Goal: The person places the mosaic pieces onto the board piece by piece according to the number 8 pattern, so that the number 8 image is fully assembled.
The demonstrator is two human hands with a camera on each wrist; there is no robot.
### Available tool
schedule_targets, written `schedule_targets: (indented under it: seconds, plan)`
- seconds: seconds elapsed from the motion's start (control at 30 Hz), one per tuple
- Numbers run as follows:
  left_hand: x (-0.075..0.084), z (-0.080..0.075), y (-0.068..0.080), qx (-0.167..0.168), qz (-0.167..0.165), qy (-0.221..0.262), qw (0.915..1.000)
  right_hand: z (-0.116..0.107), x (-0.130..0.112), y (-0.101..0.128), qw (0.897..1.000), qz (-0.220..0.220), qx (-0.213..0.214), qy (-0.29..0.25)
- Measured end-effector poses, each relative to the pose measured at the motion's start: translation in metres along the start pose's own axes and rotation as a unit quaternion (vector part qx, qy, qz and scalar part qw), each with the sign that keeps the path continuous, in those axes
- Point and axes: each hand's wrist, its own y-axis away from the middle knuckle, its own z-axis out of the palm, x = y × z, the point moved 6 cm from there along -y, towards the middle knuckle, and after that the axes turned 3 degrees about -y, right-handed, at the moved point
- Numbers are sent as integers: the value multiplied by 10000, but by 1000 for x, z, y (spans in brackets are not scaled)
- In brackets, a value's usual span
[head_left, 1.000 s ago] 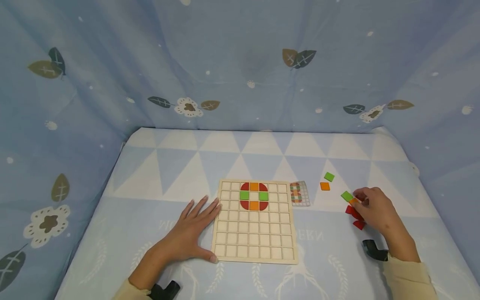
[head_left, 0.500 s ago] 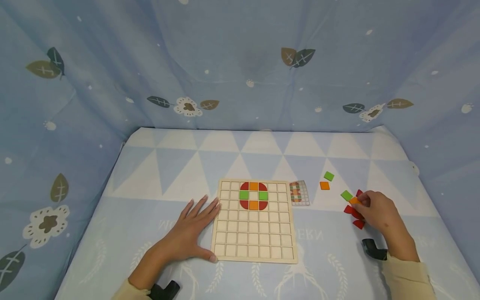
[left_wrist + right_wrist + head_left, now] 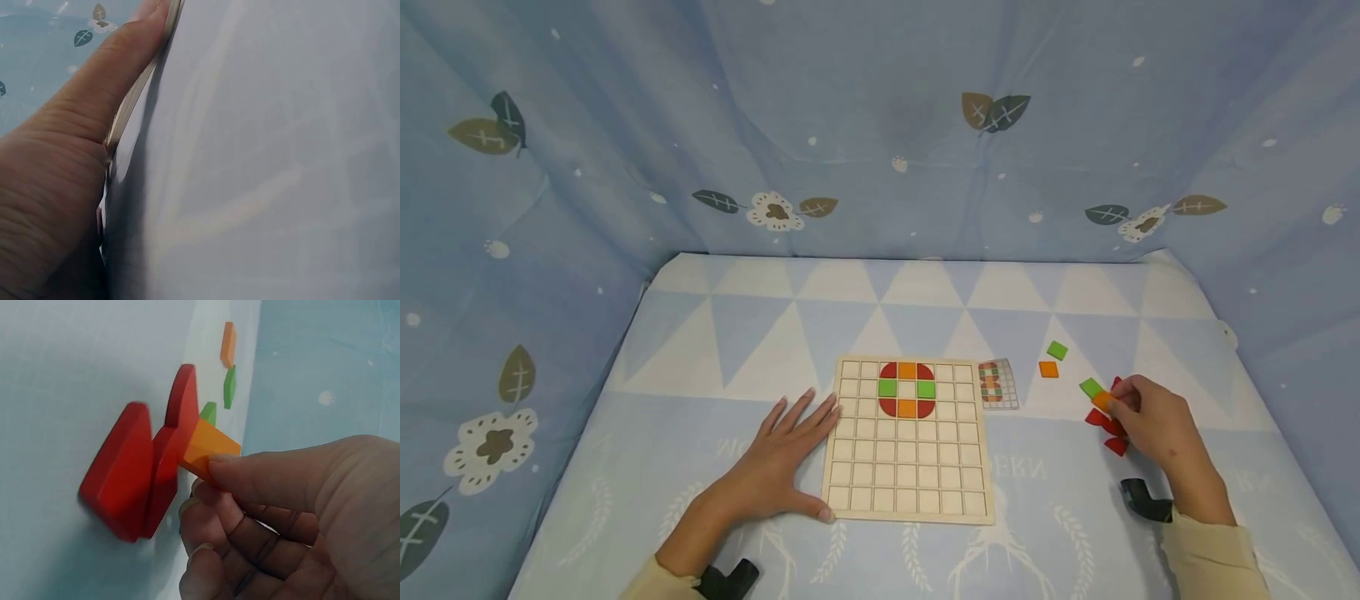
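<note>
Since the earlier frame the right hand [image 3: 1150,421] has lifted the orange tile [image 3: 206,450] clear of the red pieces [image 3: 134,472], pinched at the right. Left hand [image 3: 782,462] lies flat, fingers spread, against the wooden board [image 3: 910,483]. Advise keeping the tile level.

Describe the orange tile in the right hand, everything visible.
The orange tile is a small flat square, plain orange, likely painted wood, with clean edges and some thickness. The right hand pinches one end between thumb and fingers, holding it tilted, lifted off the cloth. Its free end points toward the red pieces and may touch one; a green tile lies just beyond. It sits right of the board.
</note>
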Motion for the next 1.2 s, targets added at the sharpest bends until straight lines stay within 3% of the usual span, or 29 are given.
schedule_targets:
  seconds: [0.4,0.57,1.2]
  plan:
    - [1,0,-1,45,79,-104,9999,6,-51,-4,9955,-847,337,-239]
    - [1,1,-1,63,66,-115,9999,13,-82,-2,9871,-1526,363,-336]
    - [1,2,0,100,-8,-116,9999,81,-185,9,9595,-2607,-839,-655]
